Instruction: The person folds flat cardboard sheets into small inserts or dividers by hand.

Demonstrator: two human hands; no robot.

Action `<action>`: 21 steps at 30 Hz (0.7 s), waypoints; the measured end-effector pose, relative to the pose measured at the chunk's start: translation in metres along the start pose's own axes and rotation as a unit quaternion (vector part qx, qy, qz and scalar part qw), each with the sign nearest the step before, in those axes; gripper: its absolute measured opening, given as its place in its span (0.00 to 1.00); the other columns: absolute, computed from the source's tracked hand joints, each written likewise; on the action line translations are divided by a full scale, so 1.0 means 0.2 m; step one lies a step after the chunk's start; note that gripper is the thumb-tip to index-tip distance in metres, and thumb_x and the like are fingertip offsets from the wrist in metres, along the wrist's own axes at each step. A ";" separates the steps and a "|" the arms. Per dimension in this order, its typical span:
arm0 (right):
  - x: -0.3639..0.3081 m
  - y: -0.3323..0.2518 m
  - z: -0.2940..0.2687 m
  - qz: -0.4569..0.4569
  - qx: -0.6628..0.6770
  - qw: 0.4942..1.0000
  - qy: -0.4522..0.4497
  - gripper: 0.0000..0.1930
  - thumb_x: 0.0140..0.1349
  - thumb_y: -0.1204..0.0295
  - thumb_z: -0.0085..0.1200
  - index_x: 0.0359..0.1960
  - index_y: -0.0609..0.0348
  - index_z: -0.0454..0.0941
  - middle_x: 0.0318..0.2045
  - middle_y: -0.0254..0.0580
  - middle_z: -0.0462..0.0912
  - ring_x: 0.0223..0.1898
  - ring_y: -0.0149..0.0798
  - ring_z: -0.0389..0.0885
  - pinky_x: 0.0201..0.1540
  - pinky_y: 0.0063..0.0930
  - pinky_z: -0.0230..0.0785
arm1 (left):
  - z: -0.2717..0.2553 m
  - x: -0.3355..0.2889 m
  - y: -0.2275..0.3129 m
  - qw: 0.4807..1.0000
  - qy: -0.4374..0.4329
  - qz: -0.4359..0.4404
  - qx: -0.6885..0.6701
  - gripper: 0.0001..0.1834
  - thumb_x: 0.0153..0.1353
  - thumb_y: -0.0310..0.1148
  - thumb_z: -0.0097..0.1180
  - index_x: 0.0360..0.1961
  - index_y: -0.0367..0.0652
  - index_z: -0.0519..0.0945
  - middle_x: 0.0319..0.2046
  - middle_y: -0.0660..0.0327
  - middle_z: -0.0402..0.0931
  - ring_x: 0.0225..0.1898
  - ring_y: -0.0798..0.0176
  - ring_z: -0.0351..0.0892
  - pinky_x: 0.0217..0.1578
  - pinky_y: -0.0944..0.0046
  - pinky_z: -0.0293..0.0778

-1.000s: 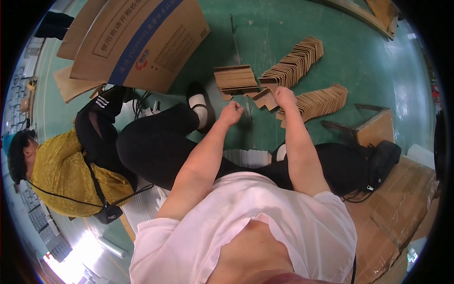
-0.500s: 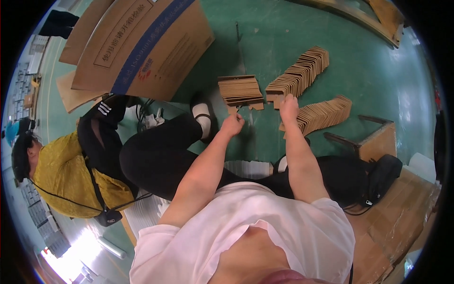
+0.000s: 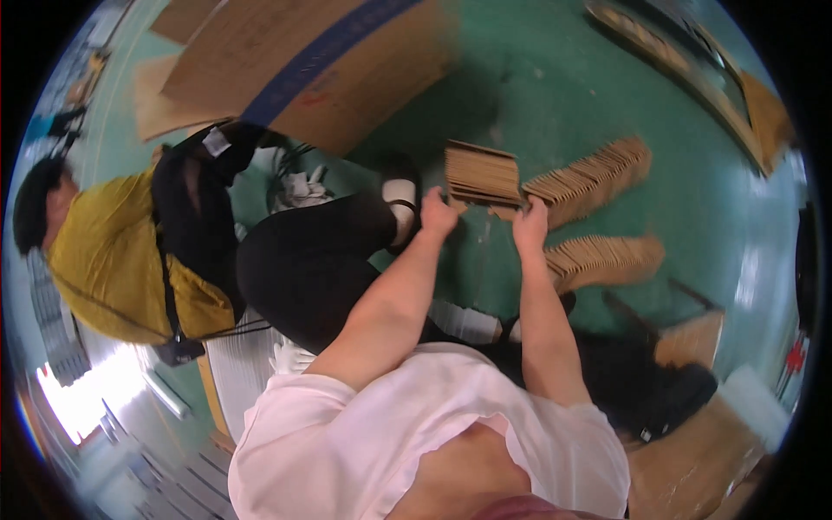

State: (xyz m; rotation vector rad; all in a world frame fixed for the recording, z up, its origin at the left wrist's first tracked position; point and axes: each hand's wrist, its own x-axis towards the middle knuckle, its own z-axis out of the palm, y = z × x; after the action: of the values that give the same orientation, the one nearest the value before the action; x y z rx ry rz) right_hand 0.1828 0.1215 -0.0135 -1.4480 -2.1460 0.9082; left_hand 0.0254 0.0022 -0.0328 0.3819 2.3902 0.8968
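Note:
A stack of brown cardboard pieces point(image 3: 482, 171) stands on the green floor in front of me, the pieces packed face to face. At its near left corner my left hand point(image 3: 439, 212) is closed on the end of the nearest cardboard piece. My right hand point(image 3: 530, 221) is closed at the near right corner of that same piece, thumb toward the stack. To the right of the hands, a long slanting row of cardboard pieces point(image 3: 598, 180) leans away, and a second row of cardboard pieces point(image 3: 607, 260) lies nearer, beside my right forearm. Motion blurs the fingertips slightly.
A large cardboard box point(image 3: 347, 82) with a blue stripe stands at the far left. A person in a yellow top point(image 3: 117, 260) sits to my left, near cables and white scraps point(image 3: 303, 188). A small metal-legged stand point(image 3: 689, 338) is at right; a wooden frame point(image 3: 693, 78) lies far right.
My right hand has moved from the slanting row to the right corner of the middle stack. My left hand has closed on the stack's left corner. The whole view has shifted and turned.

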 end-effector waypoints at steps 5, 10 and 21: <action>-0.03 -0.05 0.06 0.069 0.055 0.993 -0.076 0.22 0.48 0.76 0.53 0.47 0.65 0.67 0.46 0.52 0.71 0.49 0.48 0.70 0.52 0.34 0.60 | 0.00 -0.01 0.04 0.997 -0.013 -0.014 -0.075 0.20 0.48 0.31 0.54 0.43 0.37 0.70 0.42 0.43 0.71 0.48 0.43 0.69 0.49 0.54 0.66; -0.05 0.09 0.09 0.114 0.049 0.985 -0.116 0.16 0.53 0.79 0.51 0.45 0.66 0.68 0.40 0.50 0.73 0.40 0.42 0.74 0.43 0.29 0.67 | -0.05 -0.08 0.10 0.997 -0.056 -0.013 -0.043 0.23 0.46 0.32 0.55 0.45 0.36 0.69 0.43 0.44 0.71 0.47 0.44 0.70 0.49 0.54 0.66; 0.12 0.00 -0.25 0.226 0.257 0.858 -0.382 0.06 0.51 0.75 0.55 0.31 0.59 0.73 0.20 0.31 0.73 0.20 0.24 0.71 0.21 0.17 0.67 | -0.16 0.01 0.06 0.976 -0.200 0.034 0.082 0.23 0.43 0.44 0.60 0.39 0.42 0.74 0.32 0.56 0.76 0.36 0.56 0.77 0.31 0.62 0.72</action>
State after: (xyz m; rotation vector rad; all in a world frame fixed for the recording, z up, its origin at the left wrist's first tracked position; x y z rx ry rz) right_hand 0.2058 0.1581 0.0203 -1.4485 -1.7471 2.3529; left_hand 0.0050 -0.0040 -0.0051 0.6456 2.0886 0.5850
